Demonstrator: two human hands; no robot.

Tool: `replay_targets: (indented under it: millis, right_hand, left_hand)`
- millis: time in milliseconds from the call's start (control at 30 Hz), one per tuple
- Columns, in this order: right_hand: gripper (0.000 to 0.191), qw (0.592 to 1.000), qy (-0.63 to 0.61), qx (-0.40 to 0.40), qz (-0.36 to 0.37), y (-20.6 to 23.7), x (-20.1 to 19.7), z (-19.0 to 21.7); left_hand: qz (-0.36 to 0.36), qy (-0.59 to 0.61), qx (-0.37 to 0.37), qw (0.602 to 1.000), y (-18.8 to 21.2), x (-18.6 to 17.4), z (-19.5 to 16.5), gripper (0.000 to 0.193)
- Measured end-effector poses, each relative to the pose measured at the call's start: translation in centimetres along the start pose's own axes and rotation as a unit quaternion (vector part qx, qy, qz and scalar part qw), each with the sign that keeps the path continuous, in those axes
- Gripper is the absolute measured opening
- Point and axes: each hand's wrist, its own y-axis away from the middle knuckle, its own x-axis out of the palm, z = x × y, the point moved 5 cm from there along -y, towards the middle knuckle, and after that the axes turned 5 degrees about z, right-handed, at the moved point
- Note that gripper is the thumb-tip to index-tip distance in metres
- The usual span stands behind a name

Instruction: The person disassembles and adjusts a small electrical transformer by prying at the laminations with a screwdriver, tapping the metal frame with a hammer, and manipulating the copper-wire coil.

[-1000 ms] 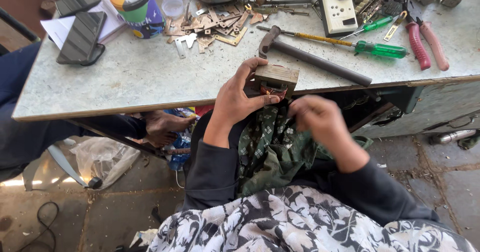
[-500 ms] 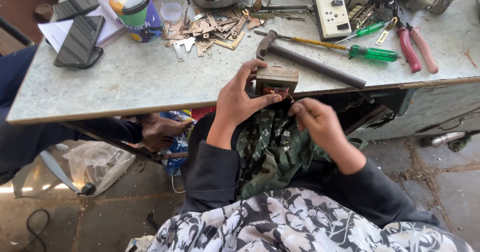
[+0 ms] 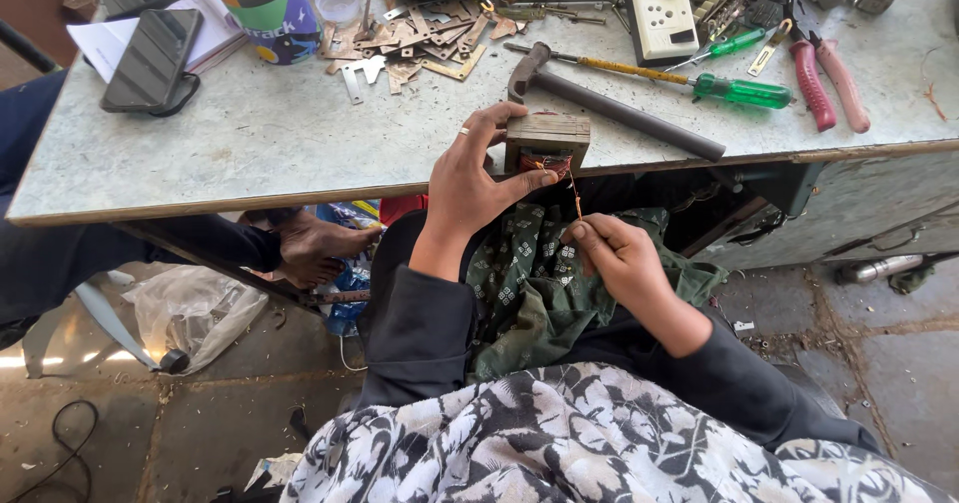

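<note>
A small wooden block wound with copper coil (image 3: pixel 545 143) is being steadied at the near edge of the grey worktop (image 3: pixel 250 133), at about six o'clock from the steel claw hammer (image 3: pixel 609 105). The block is being gripped by the left hand (image 3: pixel 472 181), its fingers curled over the top and the thumb pressed beneath. A thin copper wire (image 3: pixel 574 191) is being pinched between thumb and fingertips of the right hand (image 3: pixel 611 251), at five o'clock from the block, above the green patterned cloth (image 3: pixel 529 283). Judging by this, wire is being drawn off or fed onto the coil; steady tension and a firm hold on the block would be called for next, though which way cannot be told.
</note>
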Motion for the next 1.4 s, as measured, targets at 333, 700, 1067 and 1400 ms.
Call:
replay_targets:
  millis: [333, 700, 1067, 1400]
  right_hand:
    - [0.042, 0.980, 0.068, -0.160, -0.093, -0.8, -5.2, 6.8]
    - [0.058, 0.980, -0.068, -0.187, -0.022, -1.2, -4.3, 6.3]
    - [0.098, 0.950, -0.041, -0.307, 0.044, 3.9, -7.6, 9.1]
    - [0.101, 0.961, -0.182, -0.210, 0.011, 9.0, -7.7, 8.4]
  left_hand:
    - [-0.063, -0.128, 0.129, 0.981, 0.8, 0.9, -3.7, 0.104]
    - [-0.070, -0.054, 0.119, 0.989, 1.8, 2.8, -4.9, 0.078]
    - [0.088, 0.558, -0.052, 0.824, 4.8, 8.6, -9.7, 0.092]
    - [0.086, 0.167, -0.042, 0.981, 6.4, 1.8, -17.2, 0.077]
